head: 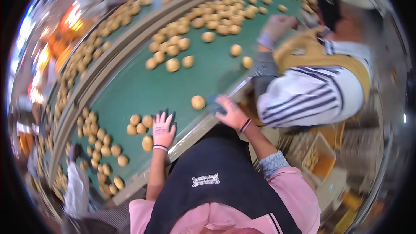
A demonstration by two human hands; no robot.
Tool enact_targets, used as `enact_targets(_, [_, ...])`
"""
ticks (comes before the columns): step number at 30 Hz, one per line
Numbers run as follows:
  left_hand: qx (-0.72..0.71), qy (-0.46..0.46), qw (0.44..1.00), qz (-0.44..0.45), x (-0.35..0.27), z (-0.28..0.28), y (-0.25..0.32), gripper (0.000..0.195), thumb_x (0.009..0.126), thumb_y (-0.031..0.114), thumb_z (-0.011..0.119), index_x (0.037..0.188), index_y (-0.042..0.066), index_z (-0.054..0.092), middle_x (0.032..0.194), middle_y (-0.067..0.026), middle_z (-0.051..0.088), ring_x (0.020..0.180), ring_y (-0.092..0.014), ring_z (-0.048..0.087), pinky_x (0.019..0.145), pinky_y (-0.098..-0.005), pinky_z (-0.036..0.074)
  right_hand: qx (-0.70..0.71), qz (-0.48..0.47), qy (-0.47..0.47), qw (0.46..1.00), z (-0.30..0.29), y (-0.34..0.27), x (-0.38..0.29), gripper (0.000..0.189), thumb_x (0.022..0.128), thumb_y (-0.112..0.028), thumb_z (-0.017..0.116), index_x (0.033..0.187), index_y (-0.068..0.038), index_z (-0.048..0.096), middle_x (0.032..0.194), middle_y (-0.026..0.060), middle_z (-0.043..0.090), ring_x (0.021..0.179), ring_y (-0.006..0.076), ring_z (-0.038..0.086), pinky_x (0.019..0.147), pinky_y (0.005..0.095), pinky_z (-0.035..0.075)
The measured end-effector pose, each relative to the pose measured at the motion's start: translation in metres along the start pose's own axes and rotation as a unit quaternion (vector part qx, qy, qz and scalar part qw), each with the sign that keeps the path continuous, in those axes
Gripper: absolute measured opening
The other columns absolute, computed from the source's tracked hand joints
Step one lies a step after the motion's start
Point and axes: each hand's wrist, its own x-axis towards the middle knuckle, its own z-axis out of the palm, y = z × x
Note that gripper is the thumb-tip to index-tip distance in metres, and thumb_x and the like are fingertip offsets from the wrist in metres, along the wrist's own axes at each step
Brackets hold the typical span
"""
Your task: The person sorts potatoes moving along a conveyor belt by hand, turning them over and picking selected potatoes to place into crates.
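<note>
My left hand (163, 131), in a pink work glove with dark fingertips, lies with fingers spread on or just over the green conveyor belt (133, 81). It is beside a small group of potatoes (136, 124) and a single potato (147, 143); contact cannot be made out. Over the belt's near metal edge (195, 126) is my right hand (232, 113), gloved alike, fingers apart and slightly blurred. Left of it on the belt sits a lone potato (198, 102), separated from the fingers by a small gap. Neither hand appears to hold anything.
A co-worker in a yellow apron (304, 50) reaches over the belt at right. Another person's sleeve (76, 188) is at lower left. A potato pile (214, 16) lies farther across. Beyond the divider rail (107, 52) runs a second potato lane. A crate (320, 157) stands at lower right.
</note>
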Motion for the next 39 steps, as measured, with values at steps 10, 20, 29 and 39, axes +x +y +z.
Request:
enact_targets(10, [-0.093,0.214,0.960,-0.156,-0.147,-0.026,-0.103,0.041,0.077,0.014,0.058,0.116,0.004,0.052,0.124,-0.0191,0.047,0.118,-0.037,0.040,0.101,-0.0440,0.030,0.087,0.021,0.025,0.996,0.231,-0.072,0.168,0.058,0.077,-0.038,0.060,0.118,0.001,0.050,0.123,0.0220,0.048,0.116,0.0342,0.043,0.102,0.0400,0.032])
enact_targets(20, [-0.010,0.278,0.898,-0.341,-0.178,-0.067,-0.230,0.045,0.081,0.010,0.052,0.125,0.005,0.047,0.133,-0.0232,0.038,0.124,-0.040,0.032,0.104,-0.0460,0.024,-0.175,0.198,0.259,0.929,0.084,0.002,0.360,0.056,0.078,-0.043,0.053,0.122,-0.009,0.048,0.122,0.0167,0.049,0.107,0.0346,0.049,0.092,0.0473,0.039])
enact_targets(29, [0.091,0.152,0.962,-0.208,-0.070,-0.106,-0.225,0.046,0.075,0.020,0.058,0.119,0.008,0.052,0.128,-0.0145,0.045,0.120,-0.039,0.036,0.102,-0.0505,0.025,-0.278,0.115,0.103,0.948,0.136,-0.066,0.361,0.057,0.071,-0.053,0.054,0.117,-0.019,0.055,0.125,0.0265,0.042,0.105,0.0376,0.050,0.089,0.0443,0.042])
enact_targets(39, [-0.007,0.120,0.982,-0.146,-0.143,-0.096,-0.209,0.045,0.069,0.021,0.063,0.111,0.008,0.054,0.118,-0.0186,0.049,0.112,-0.038,0.043,0.099,-0.0479,0.030,0.057,-0.174,-0.235,0.955,0.284,-0.224,0.159,0.063,0.075,-0.044,0.059,0.124,-0.008,0.046,0.131,0.0191,0.041,0.121,0.0360,0.039,0.105,0.0430,0.025])
